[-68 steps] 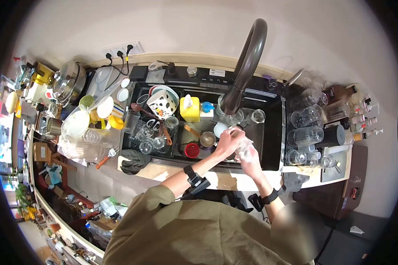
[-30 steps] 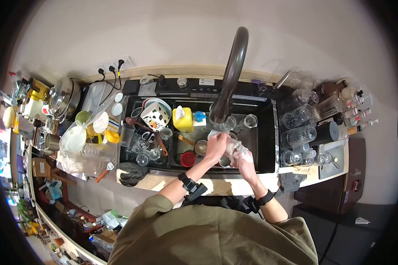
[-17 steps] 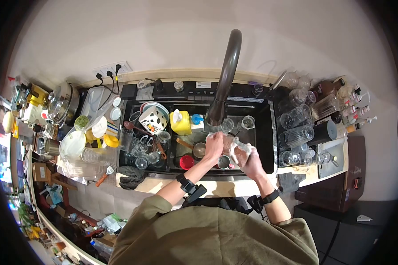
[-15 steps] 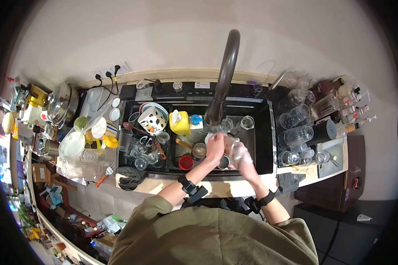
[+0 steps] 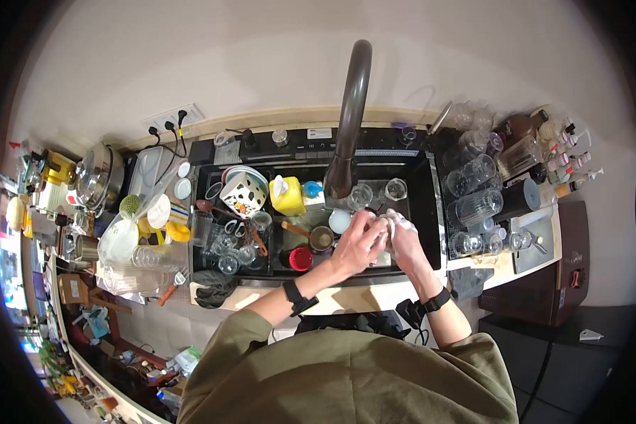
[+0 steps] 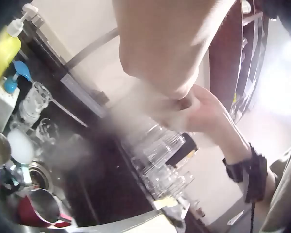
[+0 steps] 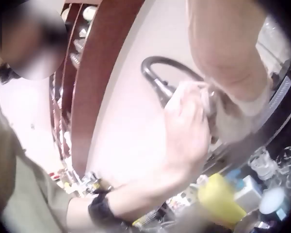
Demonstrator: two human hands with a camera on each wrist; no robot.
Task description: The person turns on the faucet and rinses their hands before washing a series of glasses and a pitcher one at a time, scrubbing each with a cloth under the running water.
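Note:
Both hands meet over the right part of the black sink (image 5: 431, 212). The left hand (image 5: 360, 244) curls its fingers against a foamy, clear-looking glass (image 5: 383, 220), mostly hidden between the hands. Around its other side grips the right hand (image 5: 407, 247), with white foam on its fingers. In the left wrist view the right hand (image 6: 201, 114) is blurred beside the large near hand. The right wrist view shows the left hand (image 7: 186, 133) bent at the glass, touching the right hand (image 7: 233, 63).
The dark faucet (image 5: 350, 120) arches just behind the hands. Left of them are a red cup (image 5: 301, 258), a small pan (image 5: 321, 239), a yellow pump bottle (image 5: 287, 196) and a spotted container (image 5: 244, 193). Several glasses (image 5: 476, 206) lie on the right rack.
The hands have drawn closer together, and the glass seen between them earlier is now mostly covered. A white round item beside the left hand shows more fully. The head view has shifted slightly.

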